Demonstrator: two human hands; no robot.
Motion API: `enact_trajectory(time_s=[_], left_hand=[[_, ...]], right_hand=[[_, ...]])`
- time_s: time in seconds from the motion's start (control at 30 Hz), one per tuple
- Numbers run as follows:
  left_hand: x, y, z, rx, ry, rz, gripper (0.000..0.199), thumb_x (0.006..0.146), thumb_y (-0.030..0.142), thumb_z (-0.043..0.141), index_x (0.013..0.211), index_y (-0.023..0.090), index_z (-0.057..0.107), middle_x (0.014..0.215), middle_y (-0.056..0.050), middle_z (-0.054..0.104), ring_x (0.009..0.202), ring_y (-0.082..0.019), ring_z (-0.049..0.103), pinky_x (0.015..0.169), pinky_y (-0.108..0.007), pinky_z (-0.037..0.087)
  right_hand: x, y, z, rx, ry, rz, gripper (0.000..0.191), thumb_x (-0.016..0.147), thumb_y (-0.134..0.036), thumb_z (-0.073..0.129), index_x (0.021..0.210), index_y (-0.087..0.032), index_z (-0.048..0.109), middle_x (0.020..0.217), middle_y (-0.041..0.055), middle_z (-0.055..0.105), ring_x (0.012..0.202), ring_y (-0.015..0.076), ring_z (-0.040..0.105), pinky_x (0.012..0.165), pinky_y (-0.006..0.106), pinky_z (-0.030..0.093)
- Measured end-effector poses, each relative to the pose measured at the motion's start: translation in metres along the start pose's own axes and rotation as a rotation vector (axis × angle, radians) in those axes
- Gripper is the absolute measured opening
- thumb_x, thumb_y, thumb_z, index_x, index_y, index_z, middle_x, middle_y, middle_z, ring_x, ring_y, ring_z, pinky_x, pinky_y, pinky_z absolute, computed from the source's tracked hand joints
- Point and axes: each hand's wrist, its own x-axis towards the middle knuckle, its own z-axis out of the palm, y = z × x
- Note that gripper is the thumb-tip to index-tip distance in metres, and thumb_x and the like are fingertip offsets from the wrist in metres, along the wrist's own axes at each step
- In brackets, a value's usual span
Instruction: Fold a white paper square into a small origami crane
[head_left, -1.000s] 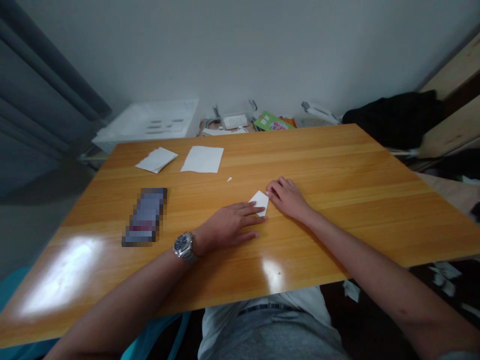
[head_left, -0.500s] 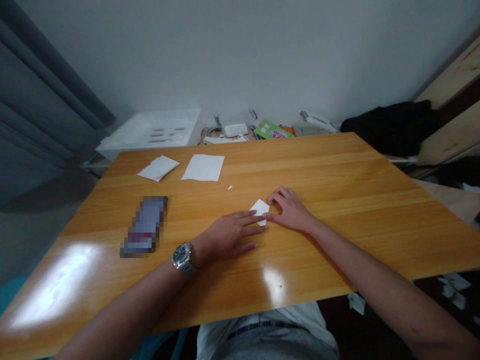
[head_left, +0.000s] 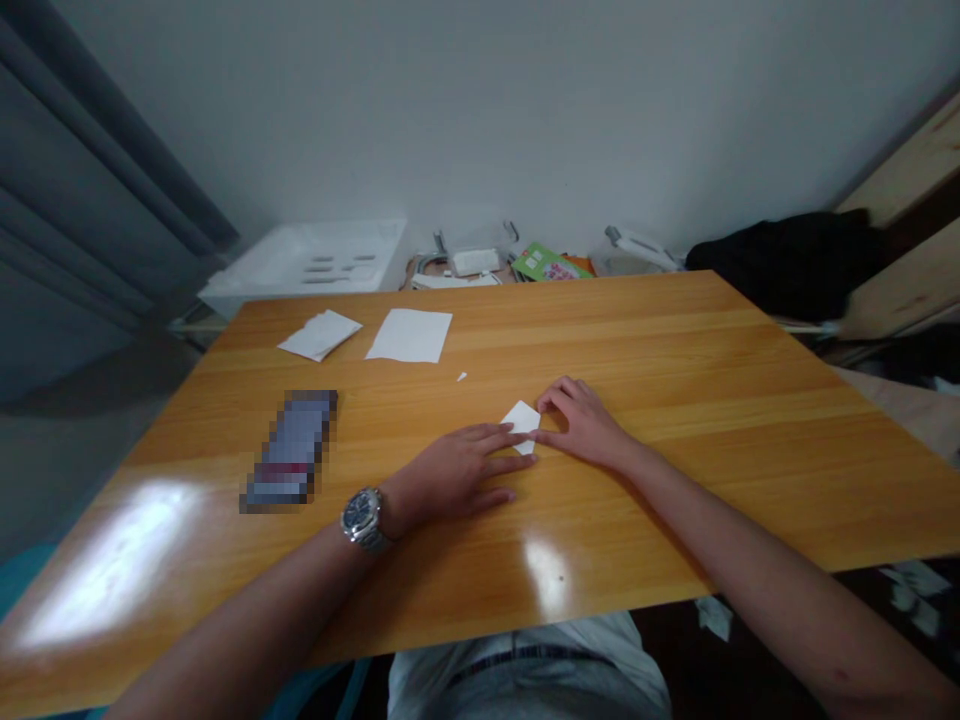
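A small folded white paper lies on the wooden table, between my two hands. My left hand, with a watch on its wrist, rests flat with fingers spread, and its fingertips press on the paper's left and lower part. At the paper's right edge is my right hand, thumb and fingers curved round, the thumb touching the paper. Whether the right fingers pinch the edge is too small to tell. A tiny paper scrap lies beyond the left hand.
A square white sheet and a folded white paper lie at the back left. Nearer is a blurred phone. Behind the table stand a white foam tray, a green booklet and a black cloth.
The camera view has shifted very slightly. Both hands and the small paper hold almost the same positions on the table.
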Motion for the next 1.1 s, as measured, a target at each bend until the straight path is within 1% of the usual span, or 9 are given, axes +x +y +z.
enact_trajectory(time_s=[0.23, 0.4, 0.5, 0.57, 0.6, 0.67, 0.77, 0.93, 1.1], left_hand=[[-0.001, 0.005, 0.009, 0.123, -0.028, -0.077, 0.059, 0.105, 0.056, 0.045, 0.158, 0.031, 0.039, 0.166, -0.009, 0.037, 0.147, -0.032, 0.043, 0.120, -0.050, 0.037], [0.002, 0.007, 0.006, 0.181, -0.046, -0.116, 0.063, 0.105, 0.057, 0.040, 0.161, 0.030, 0.033, 0.163, -0.012, 0.040, 0.139, -0.033, 0.050, 0.115, -0.051, 0.040], [0.004, 0.004, 0.002, 0.172, -0.017, -0.134, 0.061, 0.106, 0.056, 0.040, 0.159, 0.026, 0.037, 0.160, -0.011, 0.045, 0.137, -0.031, 0.052, 0.114, -0.048, 0.042], [0.003, 0.001, 0.003, 0.172, 0.054, -0.199, 0.059, 0.106, 0.054, 0.042, 0.155, 0.021, 0.043, 0.157, -0.012, 0.049, 0.142, -0.030, 0.047, 0.118, -0.046, 0.039], [0.003, -0.001, 0.004, 0.175, 0.075, -0.220, 0.059, 0.106, 0.053, 0.044, 0.154, 0.020, 0.044, 0.156, -0.012, 0.050, 0.142, -0.030, 0.048, 0.118, -0.045, 0.039], [0.002, -0.005, 0.008, 0.168, 0.086, -0.231, 0.060, 0.104, 0.053, 0.049, 0.153, 0.018, 0.045, 0.155, -0.013, 0.051, 0.139, -0.029, 0.051, 0.117, -0.043, 0.041], [0.002, -0.007, 0.012, 0.184, 0.089, -0.259, 0.058, 0.104, 0.049, 0.052, 0.149, 0.014, 0.049, 0.151, -0.013, 0.055, 0.134, -0.029, 0.055, 0.115, -0.044, 0.044], [0.008, -0.003, 0.012, 0.216, 0.123, -0.315, 0.044, 0.103, 0.042, 0.055, 0.138, 0.016, 0.061, 0.140, -0.011, 0.064, 0.121, -0.028, 0.062, 0.105, -0.045, 0.050], [0.012, 0.001, 0.009, 0.207, 0.149, -0.340, 0.039, 0.102, 0.041, 0.057, 0.133, 0.017, 0.064, 0.131, -0.011, 0.068, 0.113, -0.027, 0.065, 0.100, -0.044, 0.053]], right_hand=[[-0.001, -0.002, -0.002, 0.056, 0.020, -0.050, 0.023, 0.094, -0.045, 0.069, 0.109, -0.027, 0.069, 0.111, 0.0092, 0.061, 0.106, 0.0281, 0.058, 0.095, 0.046, 0.048], [-0.001, -0.001, -0.002, 0.095, -0.033, -0.158, 0.027, 0.096, -0.042, 0.067, 0.119, -0.028, 0.073, 0.121, 0.0103, 0.064, 0.114, 0.0286, 0.058, 0.101, 0.048, 0.047], [-0.002, -0.001, -0.001, 0.090, -0.051, -0.174, 0.026, 0.099, -0.040, 0.063, 0.120, -0.030, 0.074, 0.123, 0.0103, 0.065, 0.117, 0.0291, 0.058, 0.102, 0.050, 0.046], [-0.002, -0.001, -0.001, 0.083, -0.054, -0.179, 0.026, 0.100, -0.040, 0.062, 0.119, -0.030, 0.075, 0.123, 0.0104, 0.066, 0.117, 0.0290, 0.058, 0.102, 0.050, 0.047], [-0.002, -0.002, -0.001, 0.078, -0.052, -0.181, 0.025, 0.100, -0.039, 0.062, 0.119, -0.030, 0.075, 0.123, 0.0106, 0.066, 0.117, 0.0290, 0.058, 0.102, 0.050, 0.047], [-0.001, -0.002, -0.002, 0.068, -0.049, -0.192, 0.025, 0.100, -0.038, 0.062, 0.118, -0.028, 0.075, 0.124, 0.0112, 0.067, 0.117, 0.0290, 0.059, 0.103, 0.050, 0.047], [-0.001, -0.003, -0.002, 0.058, -0.045, -0.214, 0.024, 0.100, -0.035, 0.063, 0.117, -0.026, 0.075, 0.124, 0.0119, 0.067, 0.116, 0.0286, 0.060, 0.102, 0.049, 0.048], [0.001, -0.004, -0.001, 0.101, -0.049, -0.256, 0.020, 0.100, -0.031, 0.064, 0.115, -0.024, 0.075, 0.118, 0.0105, 0.071, 0.110, 0.0262, 0.063, 0.098, 0.045, 0.051], [0.001, -0.008, 0.002, 0.176, -0.045, -0.281, 0.015, 0.099, -0.027, 0.066, 0.109, -0.022, 0.075, 0.112, 0.0091, 0.073, 0.104, 0.0237, 0.066, 0.093, 0.040, 0.053]])
